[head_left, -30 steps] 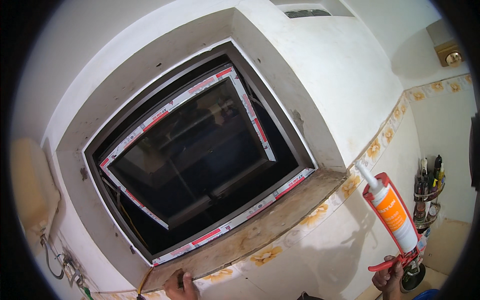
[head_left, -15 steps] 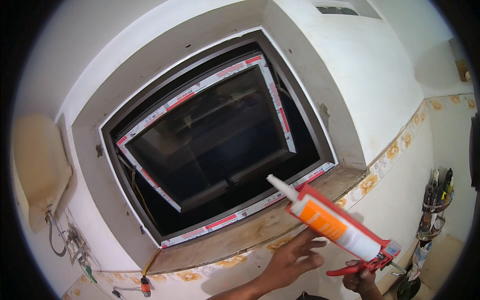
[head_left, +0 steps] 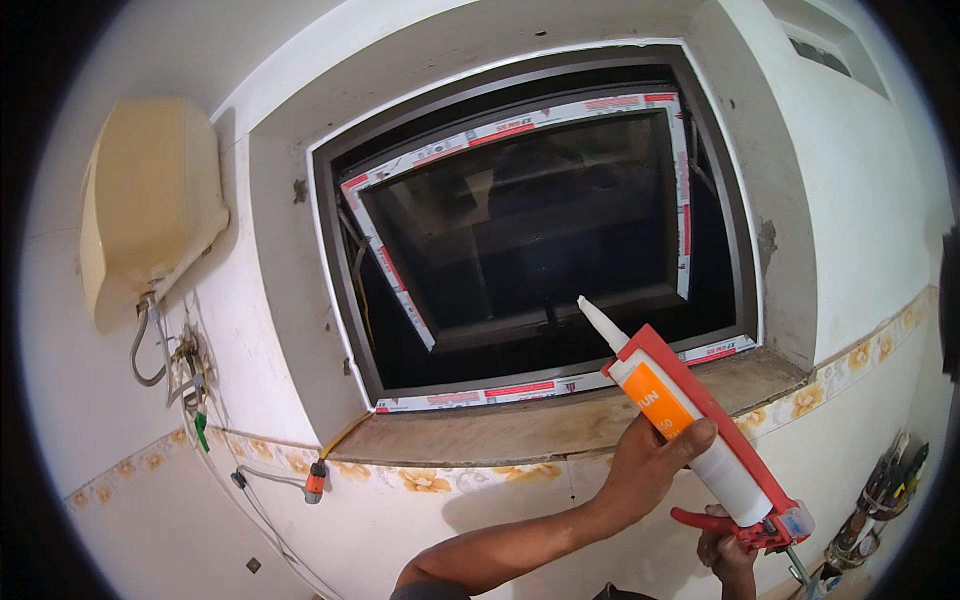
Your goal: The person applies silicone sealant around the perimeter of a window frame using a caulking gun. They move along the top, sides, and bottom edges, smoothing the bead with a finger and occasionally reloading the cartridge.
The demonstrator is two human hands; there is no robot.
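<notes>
1. My right hand (head_left: pixel 728 552) was lowest and nearest to me, its fingers closed around the red trigger and handle of the red metal caulking gun (head_left: pixel 715 440). It was cut by the lower edge, so I could not tell how hard it squeezed.
2. My left hand (head_left: pixel 650 460) had come up under the barrel since half a second earlier, when it was spread open and only reaching. Now it cupped the white sealant cartridge with an orange label (head_left: pixel 680 425), thumb laid across the tube, so I judged the gun was steadied in both hands.
3. The gun had risen since a second earlier, when it hung low at the right beside the tiled wall. Its white tapered nozzle (head_left: pixel 597 322) pointed up and left, in front of the window's lower part.
4. Beyond lay the bare stone sill (head_left: pixel 520 430), apart from the nozzle.
5. Farther stood the grey-framed window with red-and-white protective tape (head_left: pixel 520 120).
6. Far left hung a cream water heater (head_left: pixel 150 200).
</notes>
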